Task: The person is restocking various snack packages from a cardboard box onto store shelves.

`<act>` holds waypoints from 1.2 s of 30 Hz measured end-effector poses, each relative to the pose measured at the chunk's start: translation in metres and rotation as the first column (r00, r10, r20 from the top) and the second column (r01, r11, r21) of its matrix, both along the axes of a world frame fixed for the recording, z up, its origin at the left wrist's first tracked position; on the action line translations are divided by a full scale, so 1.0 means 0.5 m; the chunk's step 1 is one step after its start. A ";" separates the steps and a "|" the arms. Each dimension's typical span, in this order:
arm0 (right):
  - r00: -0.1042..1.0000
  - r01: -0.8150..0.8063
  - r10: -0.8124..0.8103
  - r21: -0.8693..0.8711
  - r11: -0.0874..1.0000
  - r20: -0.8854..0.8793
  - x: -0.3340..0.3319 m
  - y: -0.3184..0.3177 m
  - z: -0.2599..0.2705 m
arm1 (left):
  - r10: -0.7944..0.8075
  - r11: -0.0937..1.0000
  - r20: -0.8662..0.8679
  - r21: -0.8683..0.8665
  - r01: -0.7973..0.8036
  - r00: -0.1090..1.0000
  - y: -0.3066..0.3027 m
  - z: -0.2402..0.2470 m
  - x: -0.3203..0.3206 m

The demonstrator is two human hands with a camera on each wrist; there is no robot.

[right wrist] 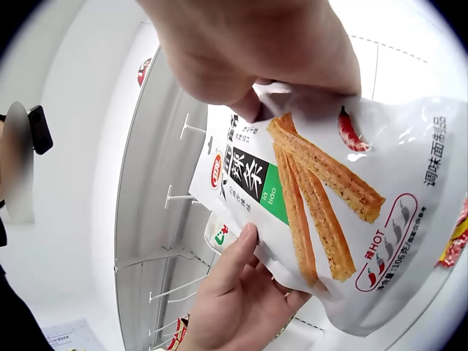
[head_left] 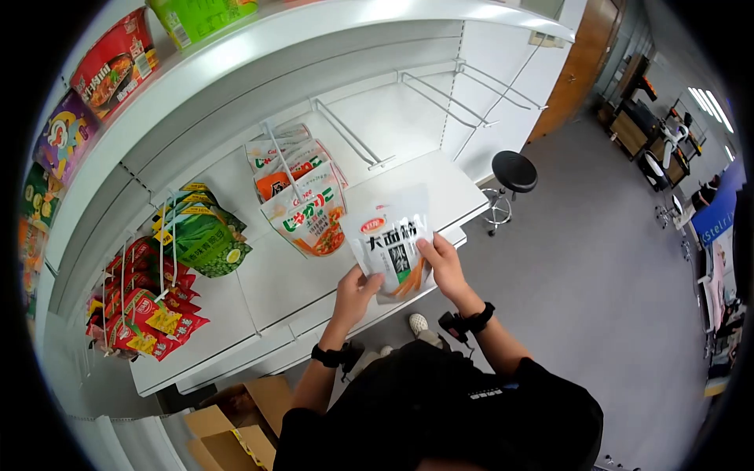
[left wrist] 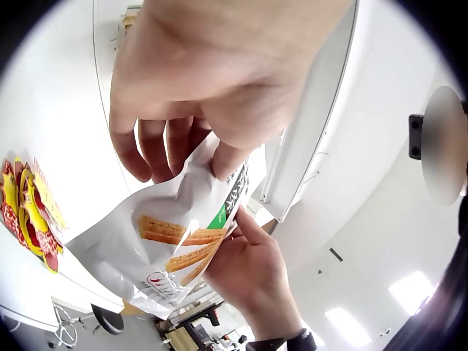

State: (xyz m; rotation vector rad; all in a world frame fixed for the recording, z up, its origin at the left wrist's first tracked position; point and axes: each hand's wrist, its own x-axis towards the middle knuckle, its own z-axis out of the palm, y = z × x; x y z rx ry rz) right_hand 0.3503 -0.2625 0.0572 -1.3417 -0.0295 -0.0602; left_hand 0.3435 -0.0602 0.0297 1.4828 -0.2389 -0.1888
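A white snack bag (head_left: 391, 251) of spicy strips is held up in front of the body, over the shelf's front edge. My left hand (head_left: 355, 297) grips its lower left side, thumb on the printed front. On the opposite edge my right hand (head_left: 444, 271) pinches the bag, thumb also on the front. Brown strips, a green patch and a black label show on the bag (right wrist: 307, 190) in the right wrist view. In the left wrist view, the left hand (left wrist: 212, 80) curls its fingers behind the bag's edge.
White shelf board (head_left: 290, 290) carries hanging packs: red snack bags (head_left: 149, 318), green bags (head_left: 206, 235) and white-and-orange pouches (head_left: 310, 212). Bare metal hooks (head_left: 444, 102) stick out at the back right. Noodle tubs (head_left: 114, 63) stand on the upper shelf. A black stool (head_left: 514, 171) and cardboard boxes (head_left: 236, 428) are nearby.
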 end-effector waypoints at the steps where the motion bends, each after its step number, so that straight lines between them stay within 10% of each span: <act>1: 1.000 -0.020 0.020 -0.023 1.000 0.008 0.021 -0.003 0.005 | 0.008 1.000 -0.004 0.009 -0.008 1.000 0.001 0.003 0.013; 36: 0.946 -0.308 0.304 0.020 0.951 0.115 0.361 -0.010 0.012 | 0.620 0.780 -0.019 0.119 -0.614 0.784 -0.105 -0.021 -0.001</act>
